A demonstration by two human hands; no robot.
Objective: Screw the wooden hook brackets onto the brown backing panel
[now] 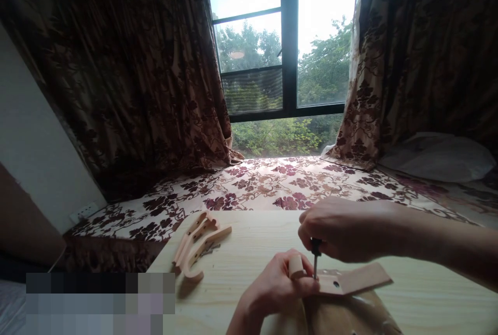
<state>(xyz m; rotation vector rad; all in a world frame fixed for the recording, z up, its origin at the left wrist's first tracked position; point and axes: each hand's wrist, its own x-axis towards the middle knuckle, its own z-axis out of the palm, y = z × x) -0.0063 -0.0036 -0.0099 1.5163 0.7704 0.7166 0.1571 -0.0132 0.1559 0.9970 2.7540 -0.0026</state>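
Note:
My right hand (330, 226) is closed around the black handle of a screwdriver (315, 265), its metal shaft pointing straight down. The tip meets a pale wooden hook (365, 279) beside my left fingertips; whether a screw sits there is hidden. My left hand (274, 278) grips that hook, with a rounded wooden end showing between thumb and fingers. A dark hole shows in its flat part. Underneath lies a brown, shiny-surfaced piece (346, 314), partly covered by the hook. To the left, several curved wooden hooks (194, 241) with holes rest together on the table.
The light wooden table (241, 231) stands against a ledge with floral cloth (264, 184). Small screws (212, 248) lie by the loose hooks. Dark patterned curtains (155, 65) flank a window. A white plastic bag (436, 156) sits at the right on the ledge.

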